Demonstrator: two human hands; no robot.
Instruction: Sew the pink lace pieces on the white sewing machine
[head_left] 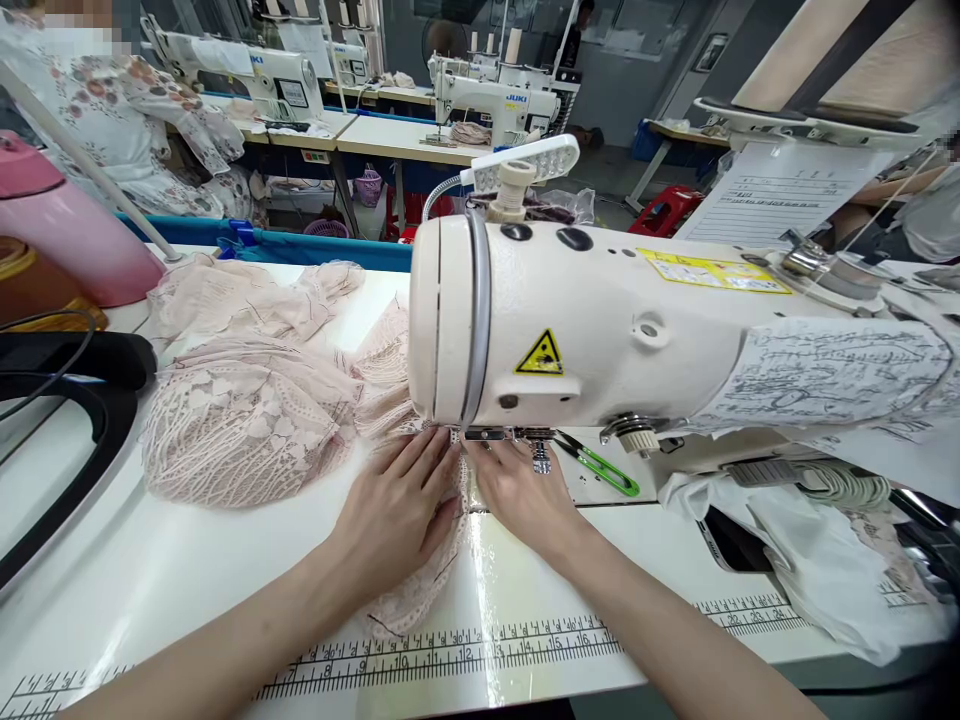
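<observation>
My left hand lies flat, fingers outstretched, on a strip of pale pink lace fabric beside the needle area of the white sewing machine. Across from it, my right hand reaches under the machine head with its fingers extended at the lace's edge; the head partly hides the fingertips. More of the pink lace piece is bunched on the table to the left. A pair of green thread snips rests on the machine bed just right of my right hand.
A black curved stand and pink bottle are at left. A dark phone lies partly under white cloth at right. A measuring scale runs along the front edge. A person in floral clothing sits beyond.
</observation>
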